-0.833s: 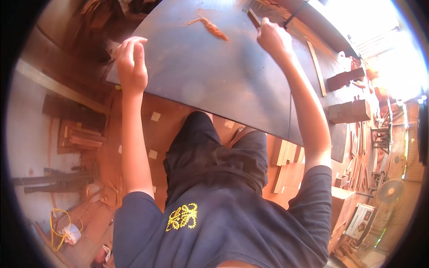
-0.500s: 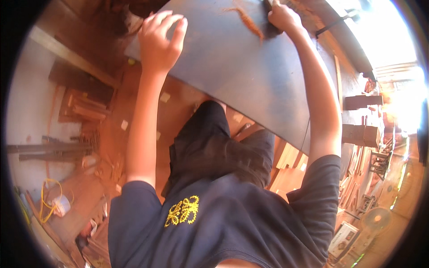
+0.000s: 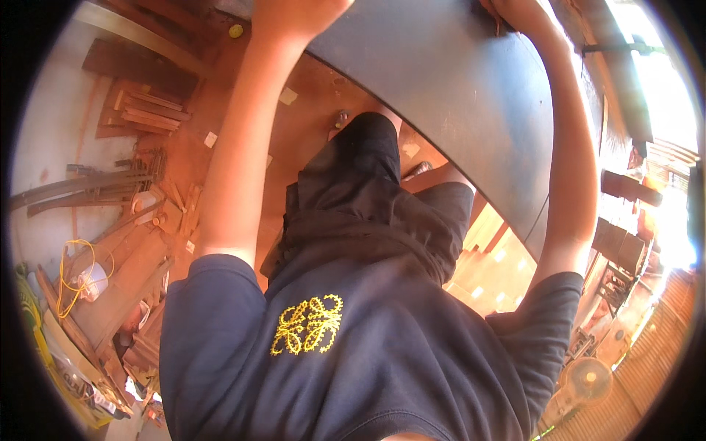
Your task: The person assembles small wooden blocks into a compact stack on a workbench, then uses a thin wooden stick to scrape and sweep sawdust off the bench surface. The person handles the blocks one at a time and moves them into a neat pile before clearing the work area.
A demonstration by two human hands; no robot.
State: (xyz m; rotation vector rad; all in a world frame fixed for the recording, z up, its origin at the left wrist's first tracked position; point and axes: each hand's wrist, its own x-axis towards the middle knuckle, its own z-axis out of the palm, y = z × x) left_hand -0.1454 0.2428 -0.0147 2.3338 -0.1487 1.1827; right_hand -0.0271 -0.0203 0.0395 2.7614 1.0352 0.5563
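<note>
Across the top of the view, a large dark grey board (image 3: 456, 95) slants over the legs. Both hands, left hand (image 3: 294, 11) and right hand (image 3: 518, 11), meet it at the frame edge; their grip cannot be told. Wood offcuts (image 3: 143, 110) lie on the floor.

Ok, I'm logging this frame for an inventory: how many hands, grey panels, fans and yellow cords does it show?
hands: 2, the left hand and the right hand, both at the top edge
grey panel: 1
fan: 1
yellow cord: 1
total: 5
</note>
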